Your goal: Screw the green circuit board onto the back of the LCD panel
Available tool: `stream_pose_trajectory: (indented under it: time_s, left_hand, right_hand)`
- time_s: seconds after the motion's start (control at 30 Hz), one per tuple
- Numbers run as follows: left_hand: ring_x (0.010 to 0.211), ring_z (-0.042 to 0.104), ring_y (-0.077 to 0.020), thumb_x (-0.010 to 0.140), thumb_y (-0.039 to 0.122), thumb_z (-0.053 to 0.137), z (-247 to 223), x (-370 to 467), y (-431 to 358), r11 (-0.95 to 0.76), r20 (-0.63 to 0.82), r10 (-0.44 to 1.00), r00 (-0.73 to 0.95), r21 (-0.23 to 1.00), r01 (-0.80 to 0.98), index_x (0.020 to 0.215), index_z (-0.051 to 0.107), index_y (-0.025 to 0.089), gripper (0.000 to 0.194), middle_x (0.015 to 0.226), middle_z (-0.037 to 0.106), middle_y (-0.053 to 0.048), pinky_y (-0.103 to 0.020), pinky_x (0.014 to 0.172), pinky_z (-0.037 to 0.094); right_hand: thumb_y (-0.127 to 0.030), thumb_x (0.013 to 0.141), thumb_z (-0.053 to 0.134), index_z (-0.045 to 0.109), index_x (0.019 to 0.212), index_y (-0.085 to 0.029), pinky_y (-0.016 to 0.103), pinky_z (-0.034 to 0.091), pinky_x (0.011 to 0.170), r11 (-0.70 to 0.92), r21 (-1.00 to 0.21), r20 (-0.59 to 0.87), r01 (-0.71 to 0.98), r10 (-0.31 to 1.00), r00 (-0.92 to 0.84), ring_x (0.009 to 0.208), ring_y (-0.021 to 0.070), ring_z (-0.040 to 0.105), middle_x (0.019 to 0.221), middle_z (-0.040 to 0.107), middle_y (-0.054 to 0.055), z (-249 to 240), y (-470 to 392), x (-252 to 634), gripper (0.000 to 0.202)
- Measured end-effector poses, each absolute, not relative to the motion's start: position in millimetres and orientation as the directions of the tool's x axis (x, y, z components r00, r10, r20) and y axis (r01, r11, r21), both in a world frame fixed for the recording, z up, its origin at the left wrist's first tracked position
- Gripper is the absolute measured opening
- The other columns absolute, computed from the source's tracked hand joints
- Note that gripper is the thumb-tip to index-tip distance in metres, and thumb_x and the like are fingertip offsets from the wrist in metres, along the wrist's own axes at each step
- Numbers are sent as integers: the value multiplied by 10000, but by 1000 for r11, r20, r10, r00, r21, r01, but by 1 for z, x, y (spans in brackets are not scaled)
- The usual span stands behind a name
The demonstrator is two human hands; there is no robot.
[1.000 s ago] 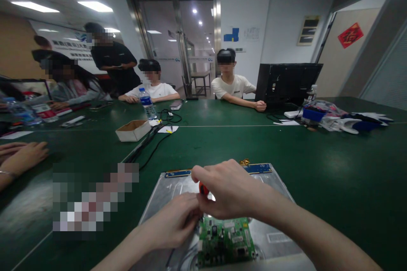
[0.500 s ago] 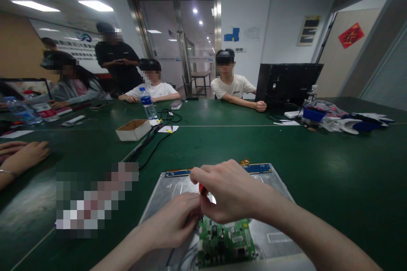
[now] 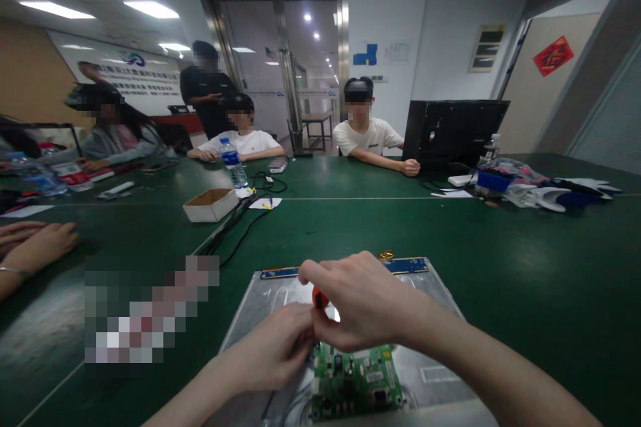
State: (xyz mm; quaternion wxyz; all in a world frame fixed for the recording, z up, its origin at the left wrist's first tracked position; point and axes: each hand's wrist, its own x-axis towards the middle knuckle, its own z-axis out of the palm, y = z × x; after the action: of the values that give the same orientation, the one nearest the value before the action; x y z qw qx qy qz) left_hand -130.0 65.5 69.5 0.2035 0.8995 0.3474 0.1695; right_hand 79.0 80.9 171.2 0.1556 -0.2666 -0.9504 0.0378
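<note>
My right hand (image 3: 363, 303) is closed around the red and black handle of a screwdriver (image 3: 319, 298), seen almost end-on; its shaft and tip are hidden. Close beside it, my left hand (image 3: 273, 350) has its fingers pinched together below the handle. What those fingers hold, if anything, is hidden. Both hands are over a flat silver metal panel (image 3: 441, 347) lying on the table. A green circuit board (image 3: 355, 380) sits on the panel just under my hands, and a narrow blue circuit strip (image 3: 410, 266) runs along the far edge.
An open cardboard box (image 3: 210, 205) stands beyond the panel, near black cables (image 3: 228, 230) and a water bottle (image 3: 233, 163). A black monitor (image 3: 453, 133) and a pile of bags and gloves (image 3: 531, 187) lie at right. Another person's hands (image 3: 43, 243) rest at left.
The screwdriver handle has turned slightly in my right hand, showing more red. My left hand stays almost still. A standing person in the background has shifted to the right.
</note>
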Motion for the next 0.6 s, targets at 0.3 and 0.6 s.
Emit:
stream_pose_trajectory:
  time_s: [0.3, 0.6]
  left_hand:
    - [697, 552, -186, 776, 88, 441, 68, -132, 64, -658, 135, 708, 693, 482, 579, 817, 513, 203, 142, 792, 615, -22, -294, 645, 433]
    - [680, 539, -185, 805, 104, 437, 70, -131, 63, -663, 156, 712, 684, 470, 583, 795, 513, 195, 119, 765, 604, -33, -294, 643, 426]
  right_hand:
    - [-298, 891, 541, 541, 1002, -198, 299, 173, 485, 847, -130, 286, 515, 529, -799, 596, 146, 567, 846, 723, 22, 168, 83, 77, 150]
    - [-371, 913, 575, 546, 970, -212, 286, 188, 501, 853, -152, 276, 500, 522, -807, 605, 146, 566, 827, 719, 10, 171, 83, 78, 172]
